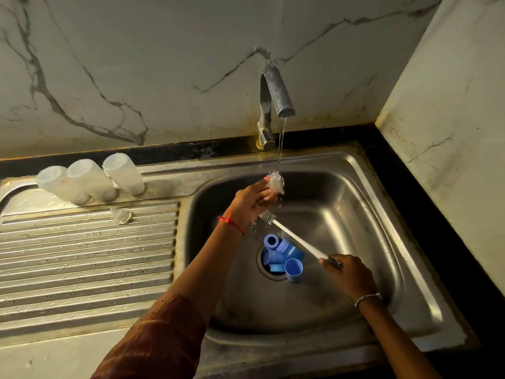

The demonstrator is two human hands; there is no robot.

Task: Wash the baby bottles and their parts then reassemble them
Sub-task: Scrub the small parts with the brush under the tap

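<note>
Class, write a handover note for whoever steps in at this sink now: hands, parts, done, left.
Left hand holds a clear teat under the running tap. Right hand grips the brush by its handle.
Three bottles stand upside down on the drainboard, a second teat beside them: seemingly washed.
Blue caps and rings lie in the sink.
Left: blue parts, then reassembly.

The left arm reaches up from the lower left in a dark brown patterned sleeve point(164, 332), forearm bare, with a red thread point(231, 221) round the wrist. The left hand point(252, 201) is raised, its fingers curled round a small clear silicone teat point(276, 181). The right arm comes in from the lower right, bare, with a silver beaded bracelet point(367, 298) at the wrist. The right hand point(351, 274), knuckles up, grips the end of a long white-handled bottle brush point(295, 239).
</note>
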